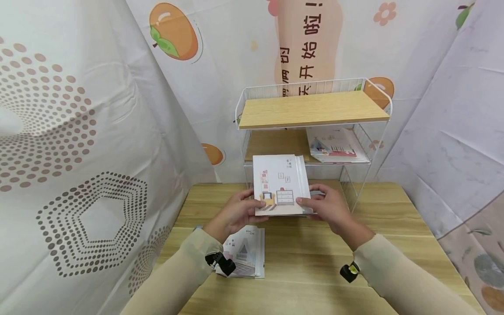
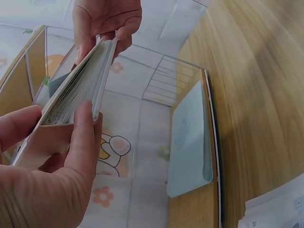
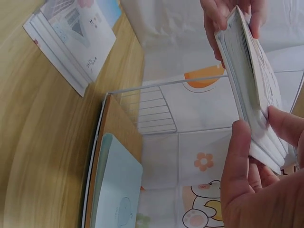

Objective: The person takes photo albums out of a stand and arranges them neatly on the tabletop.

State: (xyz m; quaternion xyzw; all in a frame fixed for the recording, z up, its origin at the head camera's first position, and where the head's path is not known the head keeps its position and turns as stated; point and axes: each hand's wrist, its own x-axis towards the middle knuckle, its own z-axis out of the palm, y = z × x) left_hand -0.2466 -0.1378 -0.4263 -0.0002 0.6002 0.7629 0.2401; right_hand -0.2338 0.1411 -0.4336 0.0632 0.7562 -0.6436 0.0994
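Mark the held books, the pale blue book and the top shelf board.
Held books [image 1: 280, 184]: head view, middle of the uppermost cover.
Pale blue book [image 2: 189, 140]: left wrist view, middle of its cover.
Top shelf board [image 1: 313, 109]: head view, bare middle.

Cloth-walled desk corner | wood-grain table [image 1: 315, 275] | wire-sided shelf [image 1: 311, 109] | fruit-print cloth [image 1: 232, 52]

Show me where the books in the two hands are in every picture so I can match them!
Head: the held books are near the middle, furniture cover showing.
Left wrist: left side, seen edge-on.
Right wrist: upper right, edge-on too.
Shared landmark: the pile on the table (head, below middle, leftward; left wrist, bottom-right corner; right wrist, top left).
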